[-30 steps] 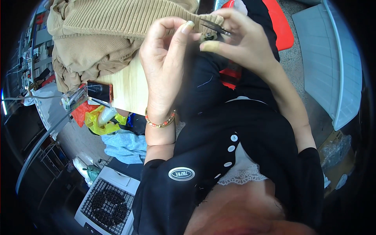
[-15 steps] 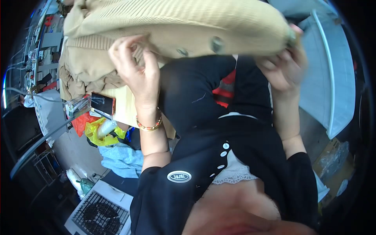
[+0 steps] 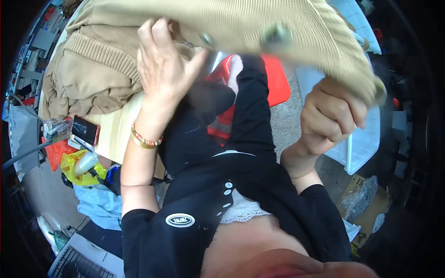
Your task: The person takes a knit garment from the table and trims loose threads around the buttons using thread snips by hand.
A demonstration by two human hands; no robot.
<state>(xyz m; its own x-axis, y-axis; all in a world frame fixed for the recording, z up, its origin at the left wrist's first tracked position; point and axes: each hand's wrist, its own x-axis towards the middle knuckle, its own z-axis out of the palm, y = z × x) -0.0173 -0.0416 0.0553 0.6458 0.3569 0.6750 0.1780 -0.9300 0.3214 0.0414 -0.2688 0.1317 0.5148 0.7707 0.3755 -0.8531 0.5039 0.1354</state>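
Observation:
A beige ribbed knit cardigan (image 3: 315, 23) with large dark buttons stretches across the top of the view, its lower edge smeared by motion. My right hand (image 3: 331, 113) is closed around the cardigan's edge on the right and lifts it above my lap. My left hand (image 3: 160, 69) is at the button edge on the left. Its fingers bend into the knit, hiding their tips, and the thumb reaches out along the edge. More beige knit fabric (image 3: 88, 78) with a ribbed band lies bunched on the light wooden table (image 3: 121, 127) beside my left hand.
On the table's near corner lies a dark phone (image 3: 85, 130). Below are a yellow plastic bag (image 3: 74, 166) and blue cloth (image 3: 95, 204). A pale plastic bin (image 3: 364, 143) stands right, a red stool (image 3: 277, 83) ahead. Cardboard (image 3: 345, 199) with clear plastic wrap lies lower right.
My right hand has come down and toward me, drawing the cardigan's right end lower. My left hand has risen slightly along the edge. The whole view has shifted, showing more red stool.

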